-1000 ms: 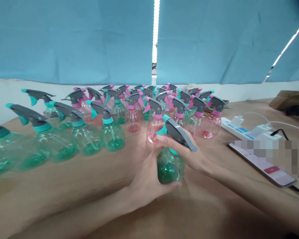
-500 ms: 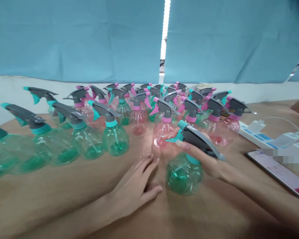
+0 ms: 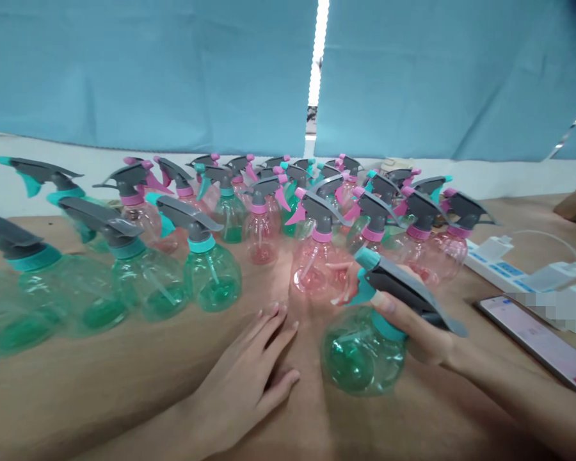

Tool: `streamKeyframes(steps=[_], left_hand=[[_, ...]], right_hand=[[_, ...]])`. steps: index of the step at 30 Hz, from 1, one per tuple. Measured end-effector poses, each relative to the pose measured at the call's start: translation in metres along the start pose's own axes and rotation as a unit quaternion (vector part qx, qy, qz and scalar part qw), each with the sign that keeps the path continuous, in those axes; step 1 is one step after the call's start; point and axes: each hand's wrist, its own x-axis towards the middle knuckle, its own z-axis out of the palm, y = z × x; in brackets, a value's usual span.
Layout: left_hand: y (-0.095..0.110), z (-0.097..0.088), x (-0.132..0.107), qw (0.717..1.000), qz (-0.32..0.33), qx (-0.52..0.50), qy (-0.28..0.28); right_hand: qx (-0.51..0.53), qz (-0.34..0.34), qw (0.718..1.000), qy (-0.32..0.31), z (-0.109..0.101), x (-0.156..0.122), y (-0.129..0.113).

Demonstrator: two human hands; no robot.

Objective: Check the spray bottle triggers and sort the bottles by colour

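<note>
Curtain (image 3: pixel 148 77): blue, across the top of the frame.
Table (image 3: pixel 139 403): brown, spanning the lower frame.
Green bottles (image 3: pixel 214 282): standing in a row from the left edge toward center, teal collars.
Left hand (image 3: pixel 237 374): lower center, open, palm down, gripping nothing.
Pink bottles (image 3: pixel 317 259): center to right of center, some green among them.
Right hand (image 3: pixel 425 339): right of center, closed around the spray head (image 3: pixel 408 288) of a tilted green spray bottle (image 3: pixel 362 358); base contact cannot be told.
Phone (image 3: pixel 532 333): lower right, near a white power strip (image 3: pixel 509 269).
</note>
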Motion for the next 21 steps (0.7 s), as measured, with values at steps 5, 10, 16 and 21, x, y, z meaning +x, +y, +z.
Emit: streamKeyframes(steps=[5,10,16,21], left_hand=[[0.002,-0.001,0.001,1.000,-0.001,0.010,-0.011],[0.003,-0.003,0.003,1.000,0.005,0.014,-0.016],[0.002,-0.002,0.002,0.999,0.010,0.036,-0.017],[0.002,-0.001,0.002,0.998,0.013,0.053,-0.020]], right_hand=[[0.048,0.065,0.996,-0.024,0.001,-0.003,0.011],[0.132,0.083,0.987,-0.027,0.007,0.001,0.007],[0.115,0.043,0.992,-0.025,0.006,0.004,0.000],[0.087,0.033,0.995,-0.039,0.005,0.004,0.005]])
